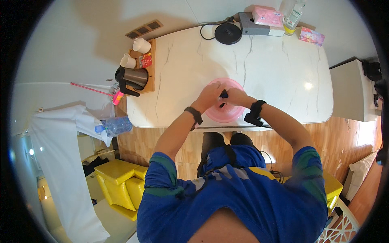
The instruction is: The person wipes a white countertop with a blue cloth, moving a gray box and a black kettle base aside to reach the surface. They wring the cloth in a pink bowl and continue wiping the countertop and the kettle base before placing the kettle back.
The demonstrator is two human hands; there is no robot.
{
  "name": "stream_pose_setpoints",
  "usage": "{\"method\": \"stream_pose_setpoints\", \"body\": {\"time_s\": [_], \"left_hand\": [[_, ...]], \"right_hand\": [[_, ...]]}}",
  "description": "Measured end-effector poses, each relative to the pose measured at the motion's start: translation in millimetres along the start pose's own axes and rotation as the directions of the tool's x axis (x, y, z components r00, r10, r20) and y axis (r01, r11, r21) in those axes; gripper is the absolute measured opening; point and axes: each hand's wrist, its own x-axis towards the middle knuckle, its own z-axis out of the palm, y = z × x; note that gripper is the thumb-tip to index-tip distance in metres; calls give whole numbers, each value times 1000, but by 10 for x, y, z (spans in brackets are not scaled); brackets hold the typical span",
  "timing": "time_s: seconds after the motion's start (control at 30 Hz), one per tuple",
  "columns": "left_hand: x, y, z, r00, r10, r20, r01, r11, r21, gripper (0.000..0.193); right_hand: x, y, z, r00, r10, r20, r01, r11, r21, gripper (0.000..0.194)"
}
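Note:
A round pink plastic basin stands near the front edge of the white marble-patterned table. Over the basin, my left hand and my right hand come close together. Between them is a small dark piece, seemingly cloth, pinched by my right fingers and held against my left ones. A second dark patch shows lower in the basin; whether it belongs to the same piece I cannot tell. My fingertips are partly hidden. Black bands circle both my wrists.
At the left, a wooden tray holds a steel kettle and white cups. A black round kettle base, a grey box, a pink tissue pack and a clear bottle line the back. A water jug lies left.

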Motion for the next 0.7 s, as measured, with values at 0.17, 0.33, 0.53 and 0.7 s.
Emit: {"method": "stream_pose_setpoints", "body": {"time_s": [0.17,0.33,0.53,0.7], "left_hand": [[-317,126,-60,976,-191,-108,159,955,-249,59],[-588,223,23,987,-136,-82,123,982,-144,70],[-975,241,128,983,-184,-23,185,980,66,57],[-1124,175,256,991,-111,-80,109,994,-28,42]], "right_hand": [[-41,-15,141,948,-125,-293,-29,882,-471,34],[-148,-134,543,908,-413,-67,116,402,-908,49],[26,74,636,864,-501,52,371,565,-737,44],[70,284,503,926,-377,16,324,772,-546,36]]}}
